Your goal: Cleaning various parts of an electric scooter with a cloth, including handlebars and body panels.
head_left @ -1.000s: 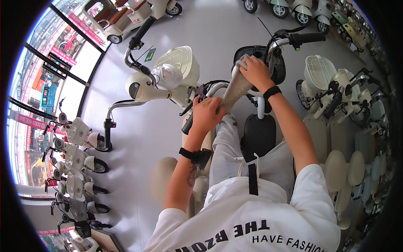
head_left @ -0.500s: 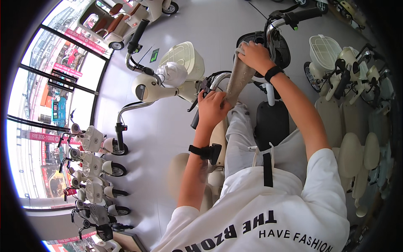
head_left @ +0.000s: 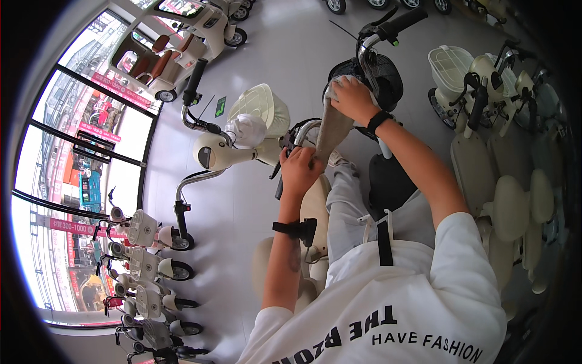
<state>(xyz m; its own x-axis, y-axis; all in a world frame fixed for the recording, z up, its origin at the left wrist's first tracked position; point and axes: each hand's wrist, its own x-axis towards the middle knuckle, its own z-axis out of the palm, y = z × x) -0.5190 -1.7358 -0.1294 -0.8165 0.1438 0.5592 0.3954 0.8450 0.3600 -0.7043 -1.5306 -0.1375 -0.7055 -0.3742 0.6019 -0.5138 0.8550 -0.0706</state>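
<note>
A greyish-beige cloth (head_left: 334, 126) stretches between my two hands over the middle of a scooter's handlebar. My right hand (head_left: 354, 101) is closed on its far end, beside the black basket (head_left: 388, 85). My left hand (head_left: 301, 170) is closed on the near end, close to the left brake lever and black left grip (head_left: 279, 188). The cloth hides the middle of the handlebar. On the far side, the right grip (head_left: 402, 24) stands free of my hands. Below the cloth, the scooter's black seat (head_left: 388, 173) shows beside my legs.
Close on the left stands a cream scooter (head_left: 218, 151) with a lidded basket (head_left: 267, 109) and a white bag. Several small scooters (head_left: 142, 264) line the window side. More cream scooters (head_left: 473, 164) crowd the right. A covered vehicle with brown seats (head_left: 163, 60) stands far left.
The whole view has shifted slightly, so the scooter and both hands sit a little lower and further left. Both hands keep hold of the cloth.
</note>
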